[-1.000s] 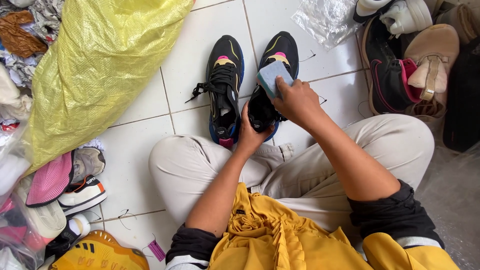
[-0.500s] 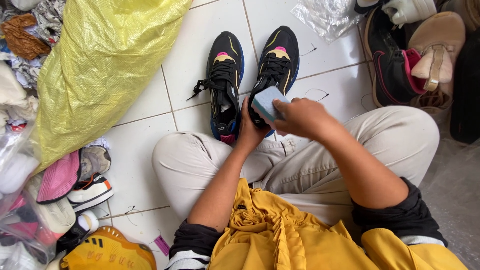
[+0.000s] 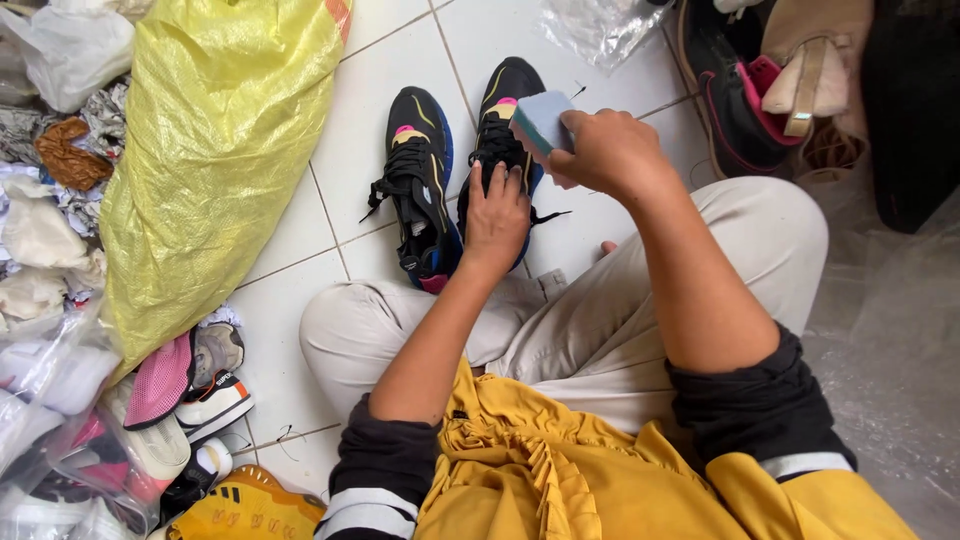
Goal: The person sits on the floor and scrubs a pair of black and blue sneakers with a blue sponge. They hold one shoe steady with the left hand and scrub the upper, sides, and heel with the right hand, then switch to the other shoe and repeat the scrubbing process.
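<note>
Two black sneakers with yellow and pink accents lie side by side on the white tile floor [image 3: 390, 90]. My left hand [image 3: 496, 218] rests on the rear of the right-hand sneaker [image 3: 500, 125], fingers spread over its laces and opening. Beside it lies the left-hand sneaker [image 3: 418, 185], untouched, its laces loose. My right hand [image 3: 607, 150] grips a pale blue sponge block [image 3: 540, 120] just above the right-hand sneaker's toe end. I sit cross-legged in beige trousers [image 3: 590, 320].
A big yellow woven sack [image 3: 215, 140] lies to the left. Crumpled paper and bags [image 3: 45, 220] sit at the far left. Several shoes pile at bottom left [image 3: 170, 410] and top right [image 3: 750, 90]. Clear plastic [image 3: 600, 30] lies at the top.
My left hand has moved from the sneaker's heel up onto its laces. My right hand with the sponge has gone forward again, toward the toe. The view has shifted.
</note>
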